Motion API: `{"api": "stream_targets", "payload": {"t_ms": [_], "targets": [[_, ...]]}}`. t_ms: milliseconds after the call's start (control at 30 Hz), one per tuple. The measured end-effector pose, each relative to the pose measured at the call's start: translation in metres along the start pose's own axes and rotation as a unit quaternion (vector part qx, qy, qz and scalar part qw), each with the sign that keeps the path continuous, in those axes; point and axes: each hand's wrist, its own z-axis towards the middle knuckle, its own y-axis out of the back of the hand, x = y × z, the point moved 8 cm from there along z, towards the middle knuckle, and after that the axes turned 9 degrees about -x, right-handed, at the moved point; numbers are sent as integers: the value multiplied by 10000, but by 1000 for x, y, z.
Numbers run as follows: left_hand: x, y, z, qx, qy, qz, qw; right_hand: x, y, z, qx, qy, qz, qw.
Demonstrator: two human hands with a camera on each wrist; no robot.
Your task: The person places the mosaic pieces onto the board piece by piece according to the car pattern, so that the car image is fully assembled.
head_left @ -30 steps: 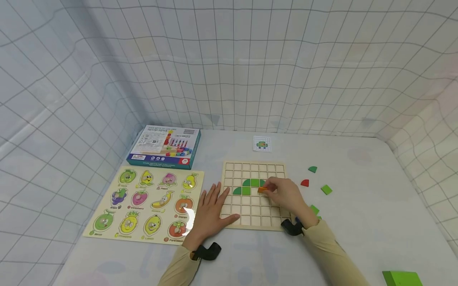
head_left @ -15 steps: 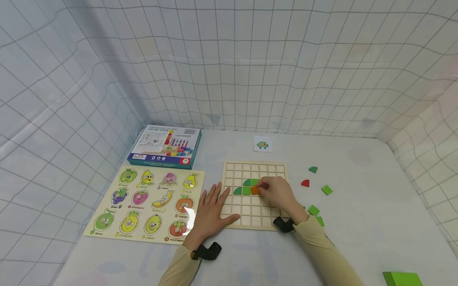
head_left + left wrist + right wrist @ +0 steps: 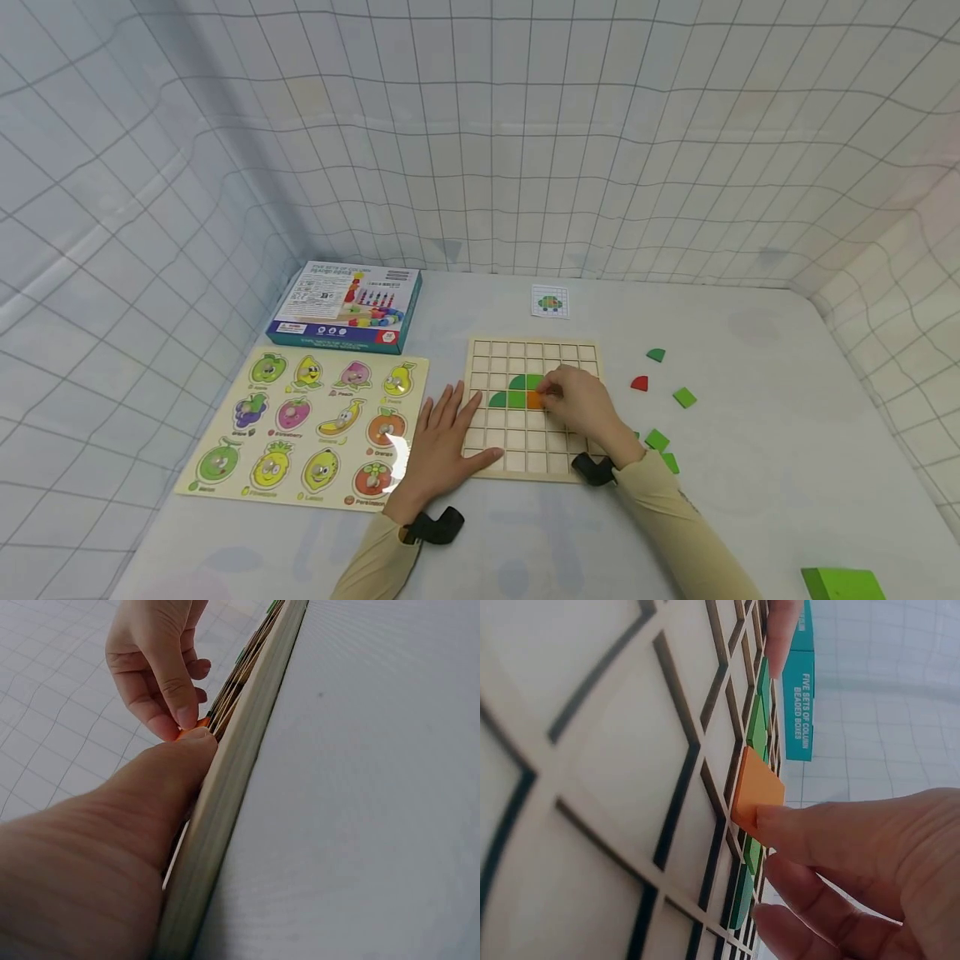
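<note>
A wooden grid board (image 3: 525,462) lies flat in the head view, with dark green quarter-circle tiles and light green square tiles in some cells. My right hand (image 3: 581,404) pinches an orange square tile (image 3: 759,793) at a cell beside a light green square (image 3: 516,400). In the right wrist view the thumb presses on the tile, which looks slightly tilted; its far edge is hidden. Fingers spread, my left hand (image 3: 442,442) rests across the board's left edge, and its thumb (image 3: 172,761) lies along the near rim.
Right of the board lie a dark green quarter-circle (image 3: 656,355), a red one (image 3: 640,383) and several light green squares (image 3: 684,397). A pattern card (image 3: 550,302) sits behind. Leftward are a fruit puzzle (image 3: 300,429) and a toy box (image 3: 345,307); a green block (image 3: 843,583) stands front right.
My right hand has moved left with the orange tile, from above the board to the cell beside the light green square. The left hand has stayed put.
</note>
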Motion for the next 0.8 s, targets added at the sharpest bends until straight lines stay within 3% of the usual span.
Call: {"api": "stream_targets", "payload": {"t_ms": [500,800], "targets": [[0,0,1,28,32,-25,10000,-7,-2,-5,304,-16,85,9995],[-1,0,0,64,46,-45,10000,-30,22,-15,294,-87,130,9994]]}}
